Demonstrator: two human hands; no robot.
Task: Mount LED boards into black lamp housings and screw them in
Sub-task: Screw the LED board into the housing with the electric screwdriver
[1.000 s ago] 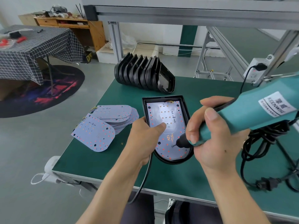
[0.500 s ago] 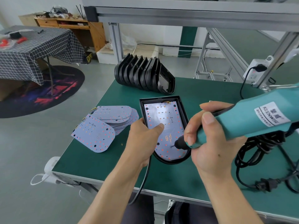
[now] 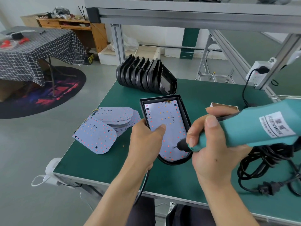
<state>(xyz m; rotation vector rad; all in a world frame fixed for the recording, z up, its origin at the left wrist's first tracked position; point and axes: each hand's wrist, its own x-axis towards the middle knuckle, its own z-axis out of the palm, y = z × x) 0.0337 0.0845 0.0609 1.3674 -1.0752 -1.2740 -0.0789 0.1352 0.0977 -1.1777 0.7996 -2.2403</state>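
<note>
on green bench, left hand [image 3: 146,137] grips black housing [image 3: 185,118] holding white led board [image 3: 164,121]; right hand [image 3: 211,144] grips screwdriver [image 3: 254,126].

The table [image 3: 101,162] has a dark green top with a pale grey edge. The lamp housing [image 3: 185,111] on it is black, and the LED board [image 3: 162,115] inside is pale lilac-white, dotted with red and orange specks. The loose boards [image 3: 96,136] beside it show the same pale face and red dots. The stack of housings [image 3: 143,75] behind is glossy black. The screwdriver [image 3: 254,126] is teal with a white label and black tip; its coiled cord [image 3: 263,162] is black. Farther off, a cloth [image 3: 40,46] is dark with a white grid, over a black rug [image 3: 48,93] splashed red and blue.
</note>
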